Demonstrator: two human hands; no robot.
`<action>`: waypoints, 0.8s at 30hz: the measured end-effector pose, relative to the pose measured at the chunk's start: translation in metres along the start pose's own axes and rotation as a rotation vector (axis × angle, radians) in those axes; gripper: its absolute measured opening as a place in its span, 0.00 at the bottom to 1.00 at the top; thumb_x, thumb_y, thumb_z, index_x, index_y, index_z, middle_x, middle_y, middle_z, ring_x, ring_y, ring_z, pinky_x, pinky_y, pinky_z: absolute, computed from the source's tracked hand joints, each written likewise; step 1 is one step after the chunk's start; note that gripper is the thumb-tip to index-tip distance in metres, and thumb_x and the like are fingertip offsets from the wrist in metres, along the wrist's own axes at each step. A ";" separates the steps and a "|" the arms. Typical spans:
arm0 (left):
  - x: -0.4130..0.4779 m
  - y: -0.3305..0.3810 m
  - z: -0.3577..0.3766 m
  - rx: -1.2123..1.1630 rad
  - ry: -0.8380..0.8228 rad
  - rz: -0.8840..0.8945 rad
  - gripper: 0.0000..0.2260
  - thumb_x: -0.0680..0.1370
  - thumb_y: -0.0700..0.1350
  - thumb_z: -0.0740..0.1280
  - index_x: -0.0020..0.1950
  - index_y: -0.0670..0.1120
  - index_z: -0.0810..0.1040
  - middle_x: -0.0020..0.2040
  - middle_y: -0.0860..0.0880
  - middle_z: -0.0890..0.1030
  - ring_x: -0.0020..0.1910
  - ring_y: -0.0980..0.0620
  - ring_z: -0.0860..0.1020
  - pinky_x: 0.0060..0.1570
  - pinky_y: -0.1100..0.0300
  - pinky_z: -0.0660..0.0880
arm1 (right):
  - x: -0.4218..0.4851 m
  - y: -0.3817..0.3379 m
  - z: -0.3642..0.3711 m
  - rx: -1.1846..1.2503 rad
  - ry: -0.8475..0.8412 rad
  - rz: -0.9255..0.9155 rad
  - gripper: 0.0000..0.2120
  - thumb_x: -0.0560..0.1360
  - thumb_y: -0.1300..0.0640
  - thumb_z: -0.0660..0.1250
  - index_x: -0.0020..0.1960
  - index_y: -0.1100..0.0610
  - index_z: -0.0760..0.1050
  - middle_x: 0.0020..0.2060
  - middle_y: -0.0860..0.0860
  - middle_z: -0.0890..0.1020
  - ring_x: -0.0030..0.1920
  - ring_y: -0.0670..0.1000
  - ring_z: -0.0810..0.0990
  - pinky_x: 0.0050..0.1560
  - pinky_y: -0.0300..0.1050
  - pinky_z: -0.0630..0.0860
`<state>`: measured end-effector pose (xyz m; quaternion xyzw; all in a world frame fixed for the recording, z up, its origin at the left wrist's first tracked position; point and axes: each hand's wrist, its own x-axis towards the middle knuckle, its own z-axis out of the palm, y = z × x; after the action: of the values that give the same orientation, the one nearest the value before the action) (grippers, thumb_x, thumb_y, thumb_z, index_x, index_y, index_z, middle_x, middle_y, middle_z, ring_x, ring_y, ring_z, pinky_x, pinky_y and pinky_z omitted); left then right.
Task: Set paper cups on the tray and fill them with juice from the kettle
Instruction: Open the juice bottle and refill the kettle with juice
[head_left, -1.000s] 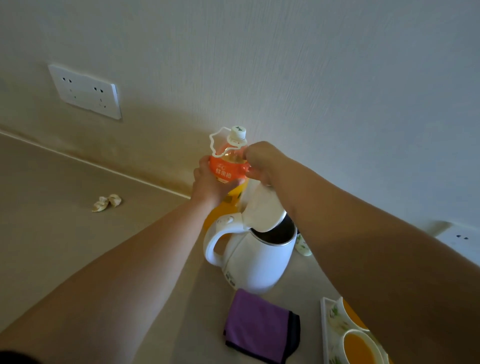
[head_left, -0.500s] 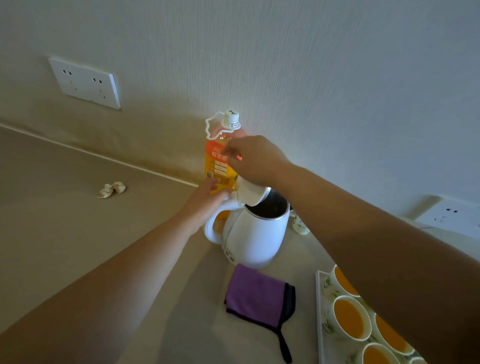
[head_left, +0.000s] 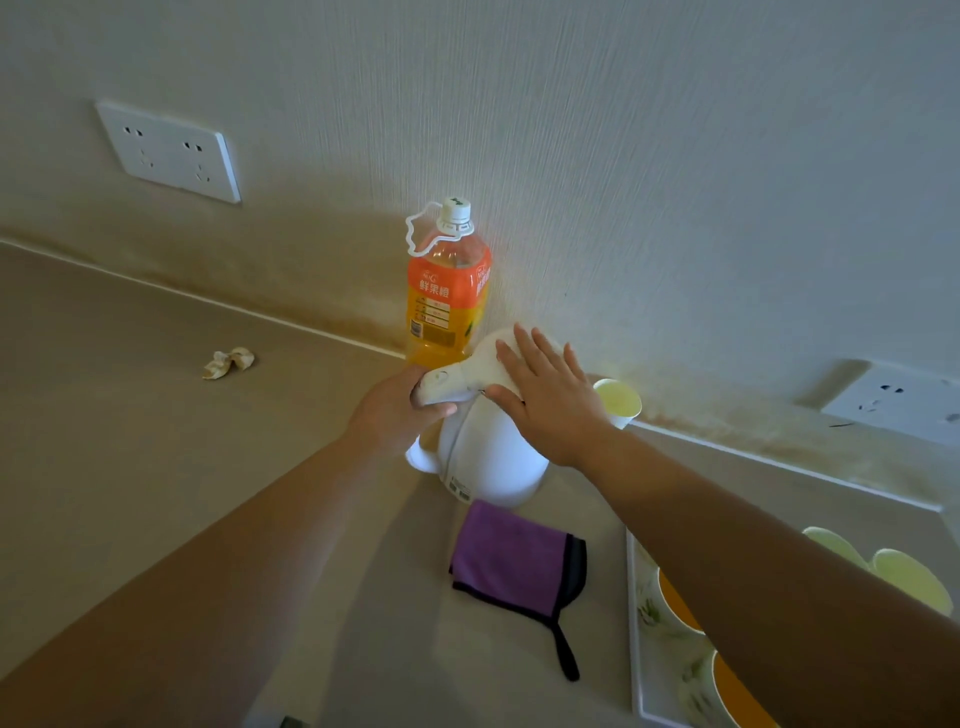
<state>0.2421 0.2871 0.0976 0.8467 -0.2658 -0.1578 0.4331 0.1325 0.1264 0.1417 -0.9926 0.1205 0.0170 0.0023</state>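
A white kettle (head_left: 485, 457) stands on the beige counter by the wall. My left hand (head_left: 395, 410) grips the top of its handle. My right hand (head_left: 545, 395) lies flat on the closed lid, fingers spread. Behind the kettle an orange juice bottle (head_left: 447, 296) stands upright with its white cap on. An empty paper cup (head_left: 618, 400) sits just right of the kettle. At the lower right, a white tray (head_left: 635, 623) holds paper cups filled with orange juice (head_left: 675, 608), partly hidden by my right forearm.
A purple cloth (head_left: 514, 561) with a black edge lies in front of the kettle. A crumpled scrap (head_left: 228, 361) sits on the counter to the left. Empty paper cups (head_left: 909, 577) lie at the far right. Wall sockets (head_left: 169, 150) are mounted behind.
Both hands left the juice bottle, which now stands by the wall. My left hand took the kettle handle and my right hand pressed the open lid down shut.
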 end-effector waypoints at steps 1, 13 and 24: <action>0.000 0.000 0.000 -0.008 0.005 0.003 0.17 0.74 0.48 0.71 0.61 0.48 0.75 0.52 0.49 0.81 0.52 0.49 0.78 0.53 0.51 0.75 | 0.001 0.000 0.002 0.044 -0.006 0.008 0.30 0.80 0.40 0.42 0.78 0.52 0.42 0.78 0.51 0.41 0.77 0.51 0.38 0.74 0.52 0.36; -0.004 0.002 0.002 -0.030 0.043 -0.001 0.15 0.74 0.46 0.72 0.59 0.49 0.76 0.51 0.49 0.80 0.51 0.49 0.78 0.52 0.51 0.75 | 0.007 0.002 0.018 0.295 -0.005 0.044 0.31 0.80 0.40 0.45 0.78 0.52 0.40 0.77 0.51 0.38 0.76 0.50 0.34 0.73 0.53 0.34; -0.035 0.007 0.010 0.032 0.232 -0.078 0.14 0.72 0.54 0.73 0.47 0.47 0.75 0.37 0.53 0.77 0.36 0.52 0.74 0.34 0.58 0.68 | -0.035 -0.068 0.038 1.318 0.012 0.486 0.11 0.78 0.46 0.62 0.42 0.51 0.75 0.41 0.47 0.78 0.48 0.52 0.79 0.56 0.53 0.77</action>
<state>0.2064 0.2975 0.0992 0.8757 -0.1831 -0.0713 0.4411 0.1132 0.2013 0.1051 -0.7293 0.3242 -0.0651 0.5990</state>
